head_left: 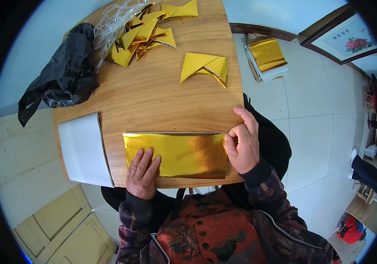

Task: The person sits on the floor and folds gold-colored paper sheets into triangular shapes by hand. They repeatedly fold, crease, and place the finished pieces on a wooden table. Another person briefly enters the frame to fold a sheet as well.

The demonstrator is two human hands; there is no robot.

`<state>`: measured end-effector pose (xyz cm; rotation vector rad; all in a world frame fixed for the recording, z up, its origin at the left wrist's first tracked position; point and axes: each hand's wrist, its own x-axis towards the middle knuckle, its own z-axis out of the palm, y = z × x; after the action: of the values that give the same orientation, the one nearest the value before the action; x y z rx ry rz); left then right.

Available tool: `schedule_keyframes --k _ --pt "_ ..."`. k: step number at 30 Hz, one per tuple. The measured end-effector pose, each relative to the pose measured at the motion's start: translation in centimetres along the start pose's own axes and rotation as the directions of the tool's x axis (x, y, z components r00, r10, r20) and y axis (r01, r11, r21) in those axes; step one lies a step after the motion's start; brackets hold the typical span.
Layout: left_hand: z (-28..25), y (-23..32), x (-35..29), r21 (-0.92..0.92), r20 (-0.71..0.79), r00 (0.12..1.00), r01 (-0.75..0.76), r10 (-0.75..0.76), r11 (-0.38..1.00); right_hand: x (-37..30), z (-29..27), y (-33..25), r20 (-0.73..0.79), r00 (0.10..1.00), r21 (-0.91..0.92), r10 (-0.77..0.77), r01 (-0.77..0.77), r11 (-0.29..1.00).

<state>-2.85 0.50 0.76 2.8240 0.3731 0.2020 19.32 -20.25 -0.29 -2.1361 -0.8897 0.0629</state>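
Note:
A folded sheet of shiny gold foil paper [184,156] lies crosswise at the near edge of the wooden table, its fold or edge line running along the far side. My left hand [142,175] rests on its left part, fingers stretched out and flat. At the far right corner, my right hand [244,149] pinches the paper's edge between thumb and curled forefinger. Beyond it sits a folded gold paper piece [201,66], partly open at one side. More folded gold pieces [142,37] are heaped at the far end of the table.
A stack of white sheets [85,149] lies at the table's left edge. Behind it are a crumpled black plastic bag [67,72] and tangled clear plastic strands [113,22]. On the floor to the right stands a paper stack topped with gold foil [267,55]. Another person's leg [370,175] shows far right.

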Motion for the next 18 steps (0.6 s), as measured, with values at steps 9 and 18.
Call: schedule_keyframes --k 9,18 --pt "0.05 0.21 -0.07 -0.095 0.007 0.999 0.048 -0.048 0.994 -0.49 -0.01 0.45 0.013 0.991 0.173 0.136 -0.136 0.975" --pt "0.41 0.47 -0.45 -0.135 -0.047 0.998 0.036 -0.043 0.990 -0.43 0.53 0.99 0.007 0.995 -0.024 -0.099 0.099 0.995"
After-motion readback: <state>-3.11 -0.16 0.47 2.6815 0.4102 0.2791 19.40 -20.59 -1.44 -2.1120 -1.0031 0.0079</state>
